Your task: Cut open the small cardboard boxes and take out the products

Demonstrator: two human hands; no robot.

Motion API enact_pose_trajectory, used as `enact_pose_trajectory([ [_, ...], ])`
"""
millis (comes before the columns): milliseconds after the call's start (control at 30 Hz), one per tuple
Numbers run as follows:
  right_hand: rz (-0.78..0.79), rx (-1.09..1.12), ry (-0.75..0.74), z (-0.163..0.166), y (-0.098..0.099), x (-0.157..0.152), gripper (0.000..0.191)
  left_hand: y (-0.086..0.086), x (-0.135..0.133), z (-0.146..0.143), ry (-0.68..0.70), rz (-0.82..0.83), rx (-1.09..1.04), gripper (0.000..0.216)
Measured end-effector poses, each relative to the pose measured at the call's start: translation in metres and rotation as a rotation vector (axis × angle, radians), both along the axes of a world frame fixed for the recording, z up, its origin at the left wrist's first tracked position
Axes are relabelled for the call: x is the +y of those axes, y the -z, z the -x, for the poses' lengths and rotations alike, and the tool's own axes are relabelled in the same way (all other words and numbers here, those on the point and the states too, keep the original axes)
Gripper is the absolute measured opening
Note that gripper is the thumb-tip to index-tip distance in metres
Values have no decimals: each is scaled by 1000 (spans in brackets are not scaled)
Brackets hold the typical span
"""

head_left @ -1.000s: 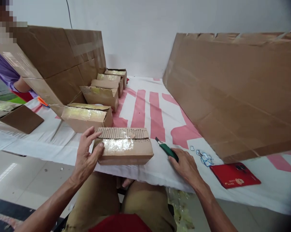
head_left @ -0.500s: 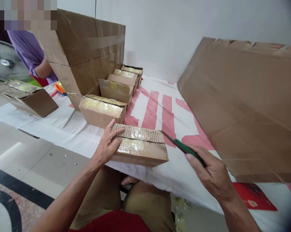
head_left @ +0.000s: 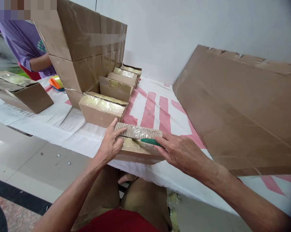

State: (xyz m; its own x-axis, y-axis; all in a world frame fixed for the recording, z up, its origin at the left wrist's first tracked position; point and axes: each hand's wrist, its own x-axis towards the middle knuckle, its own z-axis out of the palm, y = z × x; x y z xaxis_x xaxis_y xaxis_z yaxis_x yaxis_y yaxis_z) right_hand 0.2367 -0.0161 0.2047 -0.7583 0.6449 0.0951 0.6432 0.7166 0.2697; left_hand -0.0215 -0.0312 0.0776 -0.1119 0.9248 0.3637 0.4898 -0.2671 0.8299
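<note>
At the table's front edge lies a small cardboard box (head_left: 140, 156), its top covered with shiny clear tape and a strip of bared corrugation along the far side. My left hand (head_left: 111, 141) grips the left end, thumb and fingers pressing on the top. In my right hand (head_left: 176, 149) is a green-handled knife (head_left: 148, 141), held low over the box. Its thin blade points left and meets the seam between the corrugated strip and the taped part; how deep the tip goes is hidden.
Several taped cardboard boxes (head_left: 100, 112) stand in a row behind, beside a tall carton stack (head_left: 85, 69). Another box (head_left: 35, 96) sits at the left, near an orange and yellow object (head_left: 55, 83). A large cardboard sheet (head_left: 242, 112) leans at the right. A person in purple (head_left: 22, 45) is beyond.
My right hand has moved left with the knife, from beyond the box's right end onto its top seam. The left hand stays on the box. My view has shifted slightly.
</note>
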Motion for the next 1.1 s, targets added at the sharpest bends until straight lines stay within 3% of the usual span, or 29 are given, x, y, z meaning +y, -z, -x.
enact_pose_trajectory([
  [200, 54, 22, 27, -12, 0, 5, 20, 3, 3, 1, -16, -5, 31, 48],
  [367, 39, 49, 92, -47, 7, 9, 27, 4, 3, 2, -14, 2, 12, 48],
  [533, 87, 244, 96, -81, -8, -7, 37, 2, 3, 1, -18, 16, 14, 49],
  [667, 126, 306, 37, -58, -10, -16, 36, 0, 1, 1, -30, 13, 34, 49],
  [833, 88, 236, -28, -14, 13, 0, 27, 0, 0, 0, -48, 9, 44, 48],
  [1100, 51, 73, 21, -35, 31, 19, 21, -1, 1, 1, -34, 30, 55, 50],
])
